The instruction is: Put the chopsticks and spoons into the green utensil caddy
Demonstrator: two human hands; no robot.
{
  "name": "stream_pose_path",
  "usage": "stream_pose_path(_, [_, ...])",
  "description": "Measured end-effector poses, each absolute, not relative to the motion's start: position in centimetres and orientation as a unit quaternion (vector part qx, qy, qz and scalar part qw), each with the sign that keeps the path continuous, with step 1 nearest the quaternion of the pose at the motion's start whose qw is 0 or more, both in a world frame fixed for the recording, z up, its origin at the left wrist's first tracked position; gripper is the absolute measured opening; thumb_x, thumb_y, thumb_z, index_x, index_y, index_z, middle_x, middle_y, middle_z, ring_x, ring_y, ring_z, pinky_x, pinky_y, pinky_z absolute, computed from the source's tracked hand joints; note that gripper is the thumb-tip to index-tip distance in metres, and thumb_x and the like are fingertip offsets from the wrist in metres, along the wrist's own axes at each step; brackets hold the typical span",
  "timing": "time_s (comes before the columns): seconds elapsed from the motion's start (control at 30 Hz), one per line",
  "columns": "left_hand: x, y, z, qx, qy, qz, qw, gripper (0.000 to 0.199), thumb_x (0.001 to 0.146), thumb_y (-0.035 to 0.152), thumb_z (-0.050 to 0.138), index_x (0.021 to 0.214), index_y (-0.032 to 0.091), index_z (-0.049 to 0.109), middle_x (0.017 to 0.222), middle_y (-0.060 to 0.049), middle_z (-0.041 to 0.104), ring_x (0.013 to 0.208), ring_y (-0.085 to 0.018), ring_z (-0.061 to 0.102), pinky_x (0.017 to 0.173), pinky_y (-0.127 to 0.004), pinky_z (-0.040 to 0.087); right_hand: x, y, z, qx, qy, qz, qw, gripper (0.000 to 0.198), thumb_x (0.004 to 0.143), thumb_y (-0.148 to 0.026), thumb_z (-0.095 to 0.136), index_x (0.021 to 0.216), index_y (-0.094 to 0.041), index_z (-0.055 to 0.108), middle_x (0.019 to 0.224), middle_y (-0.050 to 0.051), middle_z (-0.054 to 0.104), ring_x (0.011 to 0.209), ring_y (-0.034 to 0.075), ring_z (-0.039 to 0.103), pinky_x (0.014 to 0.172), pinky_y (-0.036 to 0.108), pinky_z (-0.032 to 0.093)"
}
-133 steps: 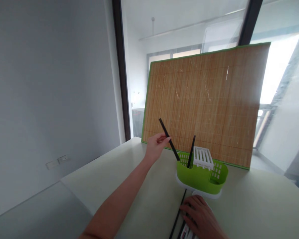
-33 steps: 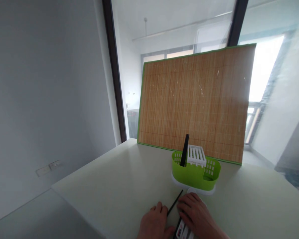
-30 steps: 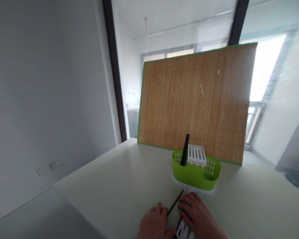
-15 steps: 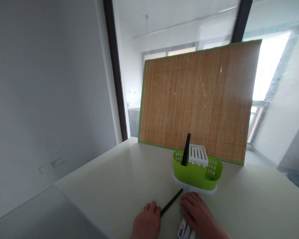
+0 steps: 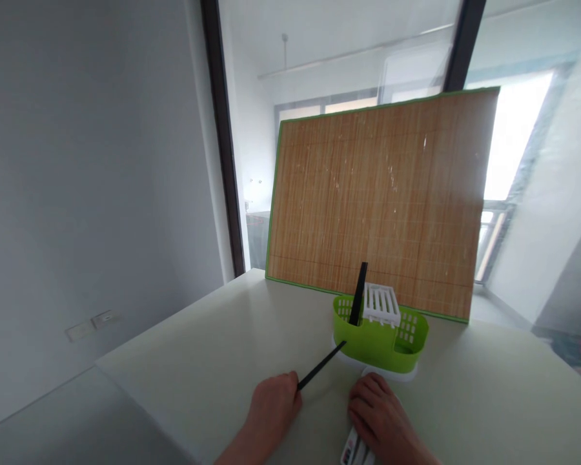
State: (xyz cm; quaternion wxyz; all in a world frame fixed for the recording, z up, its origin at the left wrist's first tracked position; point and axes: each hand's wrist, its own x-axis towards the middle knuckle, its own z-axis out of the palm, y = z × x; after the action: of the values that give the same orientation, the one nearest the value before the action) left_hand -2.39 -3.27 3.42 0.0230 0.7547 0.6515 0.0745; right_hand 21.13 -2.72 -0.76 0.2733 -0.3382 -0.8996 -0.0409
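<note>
My left hand is closed round the near end of a black chopstick-like stick, whose far tip points at the front of a green basket. My right hand lies over white long-handled utensils on the table, its fingers curled on them; a rounded white end shows past the fingertips. Their exact kind is hidden under the hand. The basket has slotted sides and a white base. More black sticks lean upright in its left part, and a white slatted rack sits across its middle.
A large bamboo mat with green edging stands upright at the back of the white table, behind the basket. Glass panels with dark frames rise behind it. To the left is a plain wall with sockets.
My left hand has lifted the black stick off the table, tilting its far tip up toward the basket. My right hand has stayed on the white utensils.
</note>
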Motion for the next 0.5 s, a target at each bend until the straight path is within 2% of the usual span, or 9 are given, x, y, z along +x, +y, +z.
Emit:
stream_pose_path(0.2, [-0.7,-3.3,5.0,0.76,0.551,0.293,0.183,0.022,0.073,0.017,0.048,0.086,0.019,0.066,0.072,0.0,0.065,0.061,-0.012,0.056,0.058,-0.02,0.039,20.6,-3.0,-0.1,-0.329,-0.884,-0.08,0.322,0.006,0.081,-0.023,0.056,0.086,-0.023,0.058,0.072,0.0,0.059,0.078,0.02,0.049,0.09,0.044,0.026])
stream_pose_path(0.33, [2.0,-3.1,4.4,0.73,0.486,0.401,0.265,0.023,0.073,0.016,0.049,0.088,0.017,0.065,0.067,0.001,0.061,0.054,-0.009,0.049,0.052,-0.018,0.037,19.7,-3.3,-0.1,-0.308,-0.872,-0.064,0.375,0.023,0.076,-0.029,0.063,0.097,-0.023,0.056,0.062,-0.003,0.057,0.068,0.019,0.049,0.081,0.04,0.029])
stream_pose_path(0.5, [4.3,-2.9,2.7,0.701,0.444,0.457,0.32,0.02,0.072,0.014,0.05,0.087,0.015,0.064,0.066,0.002,0.059,0.054,-0.008,0.047,0.051,-0.016,0.037,19.3,-3.0,-1.3,-0.336,-0.846,-0.043,0.411,0.012,0.075,-0.023,0.061,0.071,-0.021,0.05,0.06,-0.003,0.055,0.064,0.016,0.048,0.073,0.034,0.03])
